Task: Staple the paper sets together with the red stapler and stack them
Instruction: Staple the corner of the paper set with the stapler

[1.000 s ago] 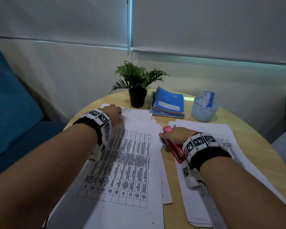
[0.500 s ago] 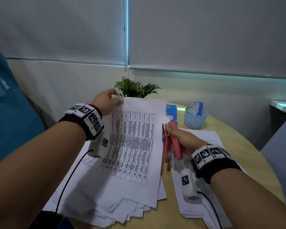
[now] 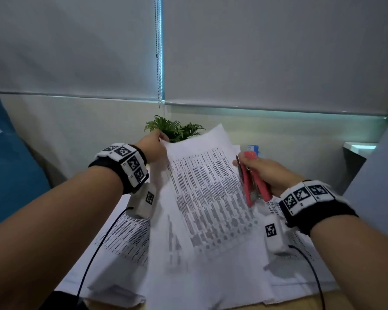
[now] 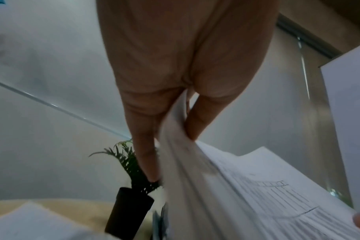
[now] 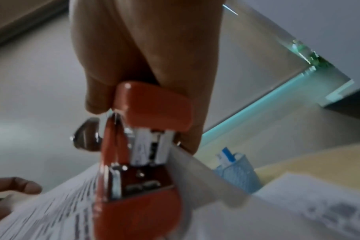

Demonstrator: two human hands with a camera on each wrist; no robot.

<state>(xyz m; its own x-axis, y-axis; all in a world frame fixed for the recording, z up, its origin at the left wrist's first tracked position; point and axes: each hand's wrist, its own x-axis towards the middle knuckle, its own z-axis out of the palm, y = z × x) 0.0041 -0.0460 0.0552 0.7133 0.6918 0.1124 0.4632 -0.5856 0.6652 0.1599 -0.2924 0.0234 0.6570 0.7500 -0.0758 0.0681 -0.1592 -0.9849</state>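
Papers [image 3: 202, 189] up off the bench, my left hand [image 3: 154, 146] pinching their far-left corner, my right hand [image 3: 263, 173] wrapped round the stapler [image 3: 249, 186] at their right edge. No staple in yet, I'd say; stacking is left, loose sheets [image 3: 126, 238] wait below.

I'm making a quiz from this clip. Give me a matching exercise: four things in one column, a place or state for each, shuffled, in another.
Things:
1. stapler
2. paper set
3. plant
4. basket

Places or states:
A. behind the raised sheets, in a black pot
B. gripped in the right hand
C. pale blue, on the table beyond the stapler
D. lifted, pinched by the left hand

Pairs: 1-B, 2-D, 3-A, 4-C
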